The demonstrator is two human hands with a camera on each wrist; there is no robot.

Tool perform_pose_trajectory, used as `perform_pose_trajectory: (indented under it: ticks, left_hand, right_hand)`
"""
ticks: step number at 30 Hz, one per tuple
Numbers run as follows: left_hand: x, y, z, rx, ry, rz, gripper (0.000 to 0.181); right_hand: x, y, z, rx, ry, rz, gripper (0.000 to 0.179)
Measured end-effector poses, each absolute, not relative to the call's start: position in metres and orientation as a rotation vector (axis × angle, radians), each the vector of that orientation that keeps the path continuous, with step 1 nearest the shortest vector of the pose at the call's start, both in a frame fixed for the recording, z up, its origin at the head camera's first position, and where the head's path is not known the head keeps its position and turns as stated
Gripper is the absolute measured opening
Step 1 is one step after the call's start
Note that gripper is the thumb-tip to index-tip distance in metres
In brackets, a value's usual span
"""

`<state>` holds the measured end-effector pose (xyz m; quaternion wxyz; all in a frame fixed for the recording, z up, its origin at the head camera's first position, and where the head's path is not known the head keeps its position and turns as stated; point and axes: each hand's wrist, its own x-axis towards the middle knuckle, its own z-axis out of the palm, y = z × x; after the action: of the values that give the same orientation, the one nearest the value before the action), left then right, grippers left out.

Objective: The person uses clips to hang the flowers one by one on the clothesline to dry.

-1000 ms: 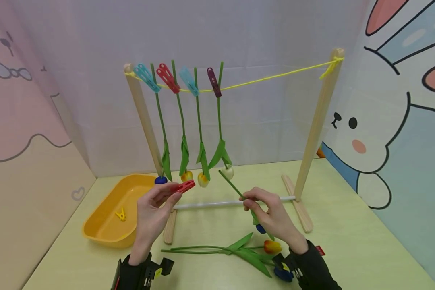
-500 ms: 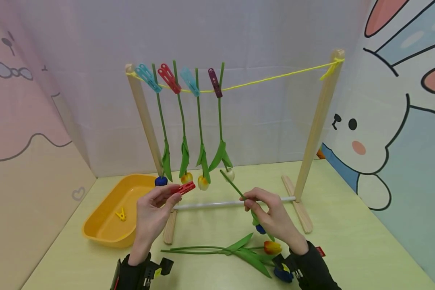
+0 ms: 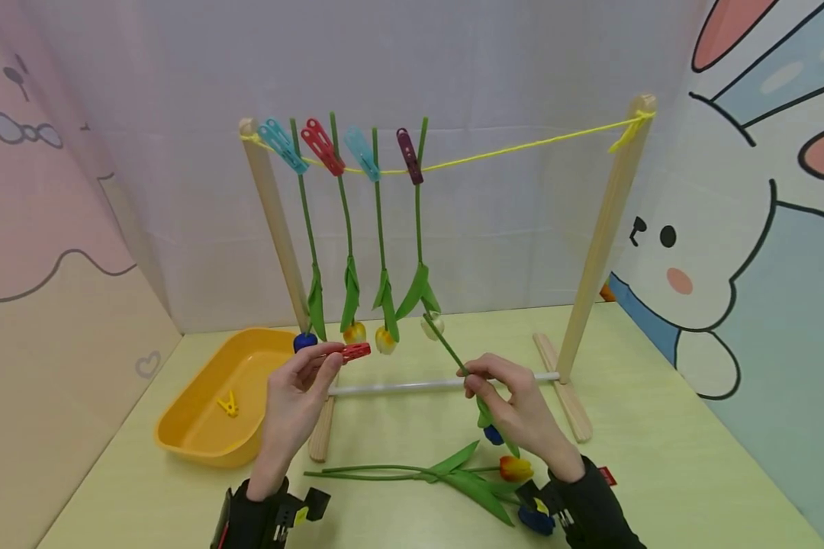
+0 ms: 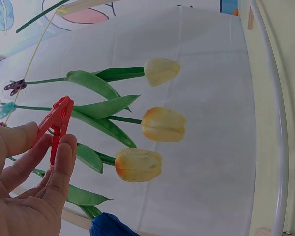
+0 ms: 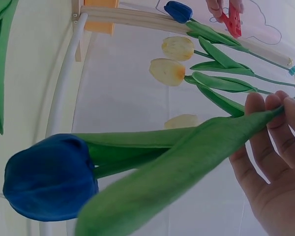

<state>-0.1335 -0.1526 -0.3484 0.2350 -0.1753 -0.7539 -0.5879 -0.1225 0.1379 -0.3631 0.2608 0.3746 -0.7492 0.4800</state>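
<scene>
On the left, a yellow basin is sitting beside the stand and holding a yellow peg, perhaps to keep pegs within reach. Next, the left hand is pinching a red peg, its thumb and fingers pressing opposite arms, probably so that a squeeze can part the tips. Behind it, four tulips are hanging heads down, each stem being clipped to the yellow cord; the spacing seems meant to stop heads crowding. The cord is running between two wooden posts. Below, more tulips are lying on the counter, stems pointing left. On the right, the right hand is gripping a blue tulip by its stem near the leaves, above the counter; its head is pointing down, apparently leaving the bare stem end free towards the cord.
</scene>
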Motion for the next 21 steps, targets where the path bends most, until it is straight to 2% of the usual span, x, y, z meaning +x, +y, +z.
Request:
perform_pose_trajectory:
  ticks: [12,21]
  left_hand:
    - [-0.136,-0.148,-0.344,-0.535,-1.938,-1.709,0.018]
    - [-0.147,-0.138,-0.316,-0.647,-1.869,-1.696,0.017]
  right_hand:
    - [-0.135,0.144,-0.351,0.949,-1.948,1.207,0.03]
    - [-0.16,0.153,-0.317,0.842,-1.917,1.14,0.018]
